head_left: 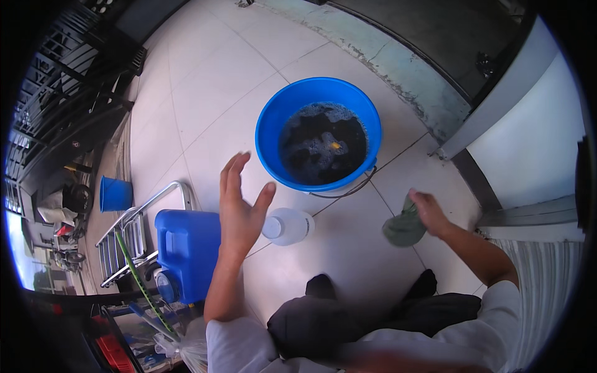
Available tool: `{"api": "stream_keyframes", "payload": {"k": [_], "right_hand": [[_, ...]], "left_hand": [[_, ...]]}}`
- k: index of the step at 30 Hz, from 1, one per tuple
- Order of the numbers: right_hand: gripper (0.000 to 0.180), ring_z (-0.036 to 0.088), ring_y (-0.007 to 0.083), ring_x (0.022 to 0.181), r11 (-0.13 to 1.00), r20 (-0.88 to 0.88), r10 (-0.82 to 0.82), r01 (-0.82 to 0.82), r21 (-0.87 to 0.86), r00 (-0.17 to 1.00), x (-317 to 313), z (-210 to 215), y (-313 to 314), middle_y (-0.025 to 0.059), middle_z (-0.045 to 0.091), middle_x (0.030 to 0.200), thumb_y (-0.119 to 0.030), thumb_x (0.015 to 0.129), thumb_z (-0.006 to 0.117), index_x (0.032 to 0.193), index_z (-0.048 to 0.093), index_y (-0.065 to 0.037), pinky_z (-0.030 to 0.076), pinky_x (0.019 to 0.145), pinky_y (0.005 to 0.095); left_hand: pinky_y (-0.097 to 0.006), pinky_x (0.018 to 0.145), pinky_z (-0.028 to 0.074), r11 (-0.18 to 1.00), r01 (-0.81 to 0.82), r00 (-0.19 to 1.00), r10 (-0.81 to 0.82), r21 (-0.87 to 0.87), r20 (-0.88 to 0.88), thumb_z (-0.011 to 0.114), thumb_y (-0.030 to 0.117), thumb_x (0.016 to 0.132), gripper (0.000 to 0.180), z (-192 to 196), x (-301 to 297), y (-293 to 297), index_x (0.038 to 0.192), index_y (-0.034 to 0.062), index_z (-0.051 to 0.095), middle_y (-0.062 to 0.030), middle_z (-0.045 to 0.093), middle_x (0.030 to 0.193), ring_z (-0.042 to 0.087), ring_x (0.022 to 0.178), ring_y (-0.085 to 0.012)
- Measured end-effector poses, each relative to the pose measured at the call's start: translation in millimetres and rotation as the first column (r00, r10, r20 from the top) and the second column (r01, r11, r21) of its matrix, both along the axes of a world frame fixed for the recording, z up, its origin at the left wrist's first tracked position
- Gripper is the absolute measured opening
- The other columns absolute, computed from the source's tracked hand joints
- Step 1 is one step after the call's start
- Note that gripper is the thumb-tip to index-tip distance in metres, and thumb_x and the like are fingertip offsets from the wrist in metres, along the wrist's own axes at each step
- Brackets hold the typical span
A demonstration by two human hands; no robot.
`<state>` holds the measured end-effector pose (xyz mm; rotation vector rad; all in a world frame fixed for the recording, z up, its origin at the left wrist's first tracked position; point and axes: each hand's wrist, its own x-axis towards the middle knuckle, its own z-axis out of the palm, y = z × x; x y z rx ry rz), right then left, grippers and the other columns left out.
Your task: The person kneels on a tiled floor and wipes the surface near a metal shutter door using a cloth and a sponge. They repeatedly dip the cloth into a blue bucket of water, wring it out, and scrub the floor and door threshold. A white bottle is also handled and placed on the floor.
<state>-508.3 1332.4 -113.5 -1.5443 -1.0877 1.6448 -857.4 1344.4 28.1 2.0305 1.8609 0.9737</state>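
We see the left forearm (224, 295) rise steeply from below, its left wrist (234, 253) roughly straight. We note the left hand (241, 214) raised, the left fingers (234, 177) extended away from the body with a slight curve, and the left thumb (265, 195) set well apart from them, leaving a wide gap between. On the opposite side, we find the right elbow (505, 270) bent and the right forearm (476, 251) slanting inward. We observe the right hand (431, 215) at its end, the right fingers (418, 198) gathered and curled into a grip. We see both hands well apart, at nearly equal height in the view.
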Motion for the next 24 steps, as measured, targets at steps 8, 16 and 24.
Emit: {"api": "stream_keyframes", "payload": {"k": [8,16,24], "right_hand": [[0.051,0.045,0.0337,0.112,0.534,0.815,0.483,-0.846,0.015,0.319,-9,-70,-31,0.0166,0.044,0.123,-0.035,0.085,0.055,0.126,0.042,-0.008,0.04,0.09,0.046],[0.053,0.045,0.032,0.111,0.456,0.841,0.511,-0.885,-0.091,0.177,5,-67,-45,0.0156,0.041,0.126,-0.023,0.083,0.056,0.131,0.038,-0.01,0.042,0.089,0.0461],[0.06,0.046,0.0341,0.111,0.6,0.819,0.32,-0.771,0.214,0.476,20,-55,-33,0.0154,0.039,0.128,-0.02,0.081,0.058,0.134,0.033,-0.01,0.042,0.091,0.042]], "left_hand": [[-0.044,0.084,0.047,0.867,0.007,0.971,-0.124,-0.498,-0.202,0.081,0.027,0.061,0.078,-78,-17,-50,0.128,0.0124,0.044,-0.019,0.051,0.118,0.056,0.1,-0.0392],[-0.043,0.073,0.048,0.936,0.094,0.913,-0.217,-0.34,-0.345,0.076,0.011,0.062,0.039,-94,-4,-45,0.096,0.0074,0.057,-0.0159,0.056,0.092,0.056,0.083,-0.0355],[-0.042,0.075,0.048,0.802,0.529,0.749,-0.595,-0.279,-0.291,0.075,0.009,0.062,0.042,-72,70,-35,0.1,0.0077,0.056,-0.0138,0.052,0.097,0.052,0.086,-0.0352]]}}
